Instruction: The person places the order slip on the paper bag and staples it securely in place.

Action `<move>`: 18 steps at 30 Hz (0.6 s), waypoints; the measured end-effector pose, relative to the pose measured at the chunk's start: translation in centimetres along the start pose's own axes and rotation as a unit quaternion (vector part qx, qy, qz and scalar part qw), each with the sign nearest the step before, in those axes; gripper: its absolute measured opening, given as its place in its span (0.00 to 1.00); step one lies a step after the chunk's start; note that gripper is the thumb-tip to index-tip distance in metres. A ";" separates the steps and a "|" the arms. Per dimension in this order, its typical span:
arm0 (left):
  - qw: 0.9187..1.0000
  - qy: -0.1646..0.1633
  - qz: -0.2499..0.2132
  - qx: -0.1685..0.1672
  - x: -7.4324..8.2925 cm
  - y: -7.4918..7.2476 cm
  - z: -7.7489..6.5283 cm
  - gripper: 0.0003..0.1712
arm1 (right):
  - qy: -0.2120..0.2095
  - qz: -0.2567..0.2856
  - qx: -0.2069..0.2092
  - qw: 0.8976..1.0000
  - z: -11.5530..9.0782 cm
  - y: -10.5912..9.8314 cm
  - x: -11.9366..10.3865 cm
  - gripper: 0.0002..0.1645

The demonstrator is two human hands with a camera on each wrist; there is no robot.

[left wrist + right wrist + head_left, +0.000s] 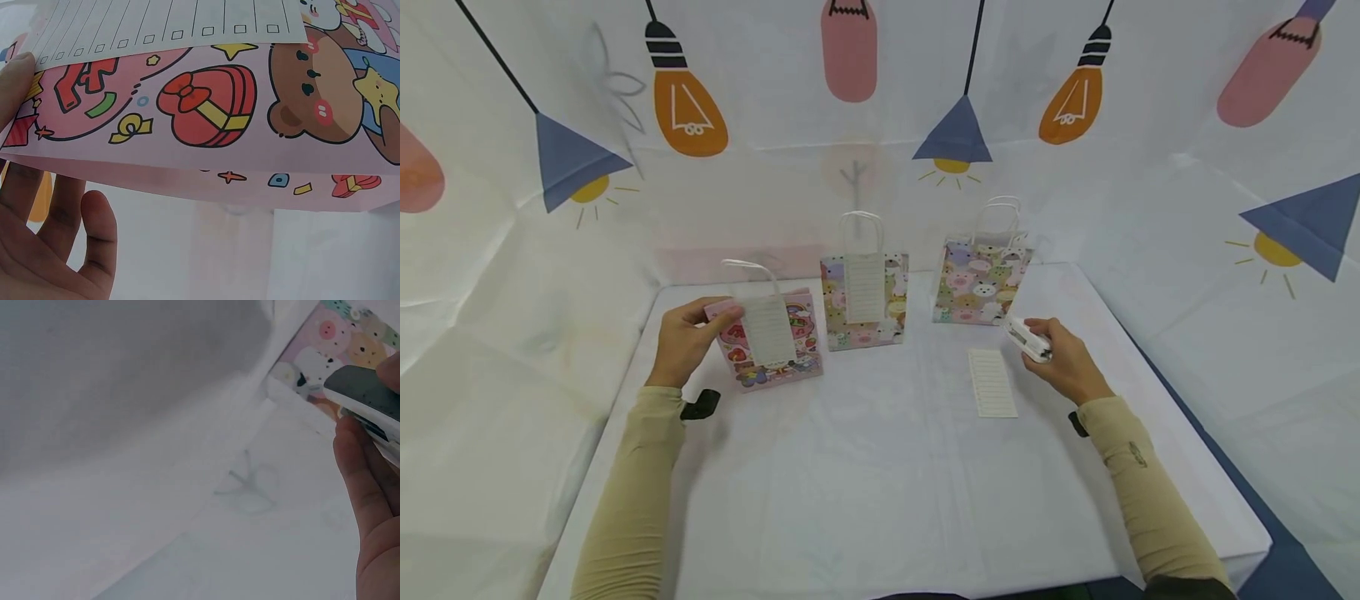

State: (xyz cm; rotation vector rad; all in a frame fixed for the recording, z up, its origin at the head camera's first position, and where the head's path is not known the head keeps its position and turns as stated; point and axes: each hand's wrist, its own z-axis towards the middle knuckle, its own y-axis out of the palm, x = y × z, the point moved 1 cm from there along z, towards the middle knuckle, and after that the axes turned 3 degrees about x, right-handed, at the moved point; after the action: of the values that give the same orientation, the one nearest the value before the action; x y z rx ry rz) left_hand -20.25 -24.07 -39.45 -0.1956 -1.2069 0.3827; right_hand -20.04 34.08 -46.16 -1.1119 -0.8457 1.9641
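My left hand point(688, 337) pinches the upper left corner of a pink cartoon paper gift bag point(808, 333), thumb in front and fingers behind. A lined checklist card point(770, 332) lies against the bag's front, below its white handle. In the left wrist view the bag point(206, 156) shows a brown bear and a red heart box, with the card point(181, 25) along the top. At the right, my right hand point(1067, 362) grips a small white stapler point(1028, 339); its grey top point(356, 384) shows in the right wrist view.
A second gift bag point(897, 287) with animal faces stands at the back middle, a card point(865, 287) on its front. Another animal-print bag point(981, 283) stands at back right. A loose checklist card point(992, 383) lies on the white table point(880, 492). Printed white cloth surrounds the table.
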 end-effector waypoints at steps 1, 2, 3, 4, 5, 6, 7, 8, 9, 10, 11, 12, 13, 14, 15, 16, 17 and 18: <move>1.000 0.000 -0.001 0.001 0.0 0.0 0.0 0.16 | 0.002 -0.005 -0.003 1.000 -0.2 0.0 0.2 0.28; 1.000 -0.001 -0.004 0.001 -0.1 -0.1 0.1 0.16 | 0.003 -0.008 -0.005 1.000 -0.4 0.1 0.4 0.28; 1.000 -0.002 -0.007 0.000 -0.1 -0.1 0.1 0.16 | 0.004 -0.011 -0.008 1.000 -0.6 0.1 0.6 0.28; 1.000 -0.002 -0.010 0.001 -0.1 0.0 0.2 0.16 | 0.007 -0.013 -0.011 1.000 -0.8 0.2 0.8 0.29; 1.000 -0.003 -0.012 0.002 -0.1 0.0 0.2 0.16 | 0.010 -0.016 -0.016 1.000 -1.0 0.2 1.0 0.29; 1.000 -0.004 -0.016 0.002 -0.2 0.0 0.3 0.16 | 0.012 -0.016 -0.020 1.000 -1.1 0.3 1.1 0.29; 1.000 -0.006 -0.019 0.003 -0.2 0.0 0.3 0.16 | 0.015 -0.015 -0.025 0.999 -1.3 0.4 1.3 0.29; 1.000 -0.007 -0.022 0.004 -0.2 0.1 0.4 0.16 | 0.020 -0.016 -0.028 0.999 -1.4 0.6 1.4 0.29; 1.000 -0.009 -0.025 0.004 -0.3 0.1 0.5 0.16 | 0.023 -0.017 -0.033 0.999 -1.5 0.7 1.5 0.29; 1.000 -0.010 -0.028 0.005 -0.3 0.2 0.5 0.16 | 0.027 -0.014 -0.037 0.999 -1.6 0.8 1.6 0.29; 0.999 -0.012 -0.029 0.006 -0.3 0.2 0.6 0.16 | 0.029 -0.013 -0.040 0.999 -1.8 0.9 1.7 0.29; 0.999 -0.013 -0.030 0.006 -0.3 0.3 0.7 0.16 | 0.029 -0.011 -0.042 0.999 -1.9 1.1 1.7 0.29; 0.999 -0.015 -0.029 0.006 -0.4 0.3 0.7 0.16 | 0.031 -0.013 -0.043 0.999 -2.1 1.2 1.8 0.29; 0.999 -0.015 -0.028 0.005 -0.4 0.4 0.8 0.17 | 0.031 -0.014 -0.042 0.999 -2.2 1.3 1.9 0.30; 1.000 -0.015 -0.027 0.005 -0.4 0.4 0.8 0.17 | 0.028 -0.016 -0.040 0.999 -2.3 1.3 1.9 0.30; 1.000 -0.015 -0.026 0.004 -0.5 0.4 0.9 0.17 | 0.025 -0.018 -0.037 0.999 -2.5 1.4 2.0 0.31; 1.000 -0.014 -0.024 0.004 -0.5 0.4 1.0 0.17 | 0.020 -0.024 -0.032 0.999 -2.6 1.4 2.1 0.33; 1.000 -0.013 -0.024 0.004 -0.5 0.5 1.0 0.17 | 0.013 -0.030 -0.031 0.999 -2.7 1.5 2.2 0.35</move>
State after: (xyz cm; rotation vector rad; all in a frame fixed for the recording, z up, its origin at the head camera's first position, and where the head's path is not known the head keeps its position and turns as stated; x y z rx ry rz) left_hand -21.45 -23.91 -39.71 -0.1545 -1.2321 0.3498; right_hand -18.80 35.65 -49.39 -1.1319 -0.9207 1.8831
